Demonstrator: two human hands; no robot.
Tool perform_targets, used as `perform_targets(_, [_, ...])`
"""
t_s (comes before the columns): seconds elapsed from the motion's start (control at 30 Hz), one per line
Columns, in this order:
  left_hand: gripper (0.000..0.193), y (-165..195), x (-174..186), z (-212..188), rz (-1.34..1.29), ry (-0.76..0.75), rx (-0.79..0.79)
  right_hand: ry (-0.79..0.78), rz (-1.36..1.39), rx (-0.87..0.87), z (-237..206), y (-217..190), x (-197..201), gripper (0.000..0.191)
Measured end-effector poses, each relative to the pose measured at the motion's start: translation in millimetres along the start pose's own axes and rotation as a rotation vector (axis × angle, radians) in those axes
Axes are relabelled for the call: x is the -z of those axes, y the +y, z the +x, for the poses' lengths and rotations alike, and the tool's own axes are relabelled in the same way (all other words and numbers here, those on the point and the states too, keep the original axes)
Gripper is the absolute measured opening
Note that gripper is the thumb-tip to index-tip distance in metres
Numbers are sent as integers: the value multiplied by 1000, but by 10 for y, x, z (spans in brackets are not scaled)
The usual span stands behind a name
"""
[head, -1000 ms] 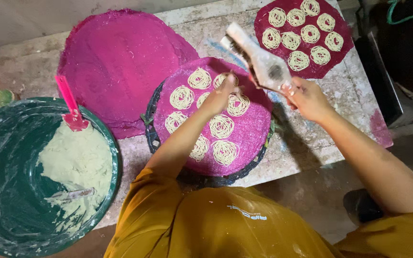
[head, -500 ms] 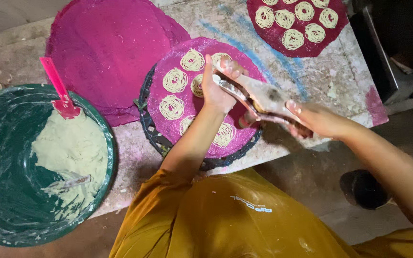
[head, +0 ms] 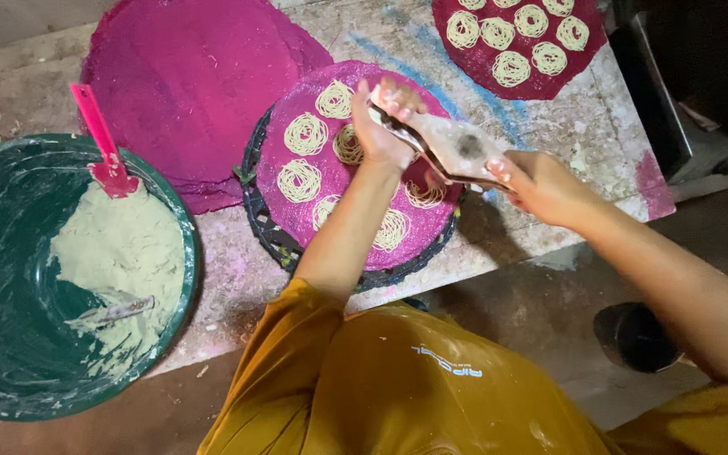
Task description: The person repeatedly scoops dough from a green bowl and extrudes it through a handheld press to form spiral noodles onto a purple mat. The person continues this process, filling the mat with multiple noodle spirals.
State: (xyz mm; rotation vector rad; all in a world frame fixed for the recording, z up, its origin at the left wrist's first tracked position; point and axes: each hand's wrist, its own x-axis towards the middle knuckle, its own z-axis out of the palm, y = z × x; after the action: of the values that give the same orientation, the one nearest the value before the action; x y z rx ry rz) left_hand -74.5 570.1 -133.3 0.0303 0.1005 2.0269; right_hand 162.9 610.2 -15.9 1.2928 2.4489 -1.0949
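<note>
Both hands grip a flat, dusty metal press (head: 448,150) over the round pink mat (head: 355,168): the left hand (head: 385,126) is wrapped around its far end, the right hand (head: 541,185) clenches the handles near the table (head: 549,126) edge. Pale coils (head: 305,133) of thin stringy dough lie in loose nests on the mat's coarse weave, which sits on a black ring-shaped tray (head: 263,227). To the left, a green tub (head: 179,227) holds crumbly greenish dough (head: 120,253) with a pink scraper (head: 103,143) stuck in it.
</note>
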Motion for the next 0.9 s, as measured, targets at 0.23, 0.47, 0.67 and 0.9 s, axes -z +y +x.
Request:
perform_targets(0.23, [41,38,14,-64,13,28,-3,-68,87,-29,-33,3,-69,58])
perform_targets(0.47, [49,-54,-228,81,-87,-28,69,155,10,89,-1,99,51,42])
perform_targets(0.67, [91,82,41,-34,619,247,532,54,291,172,1,282,-15,38])
perform_targets(0.9, [84,56,489,-462,1614,-72,334,267,369,210,162,493,-256,33])
